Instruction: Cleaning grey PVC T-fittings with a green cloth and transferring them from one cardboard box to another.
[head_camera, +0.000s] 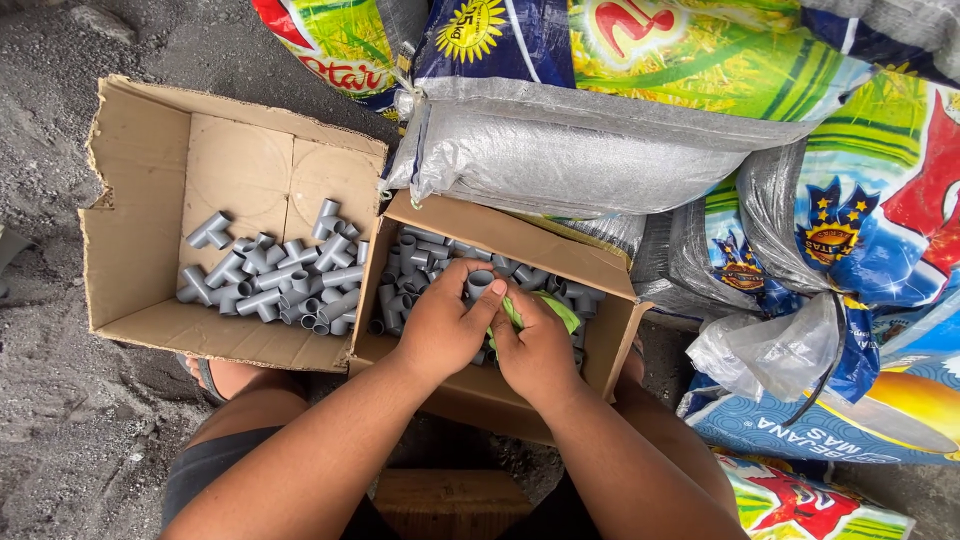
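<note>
My left hand (443, 322) grips a grey plastic pipe fitting (480, 283) by its open end, over the right cardboard box (600, 345). My right hand (535, 345) is closed on a green cloth (558, 308), pressed against the fitting's side. Both hands hover above a heap of grey pipe fittings (415, 258) lying inside that box. My forearms reach in from the bottom of the head view.
A bigger open cardboard box (135, 190) on the left holds several grey tee fittings (280, 280). Colourful woven sacks (600, 130) are piled behind and to the right. A clear plastic bag (770, 350) lies at right. The ground is grey and gritty; a wooden seat (450, 500) is below me.
</note>
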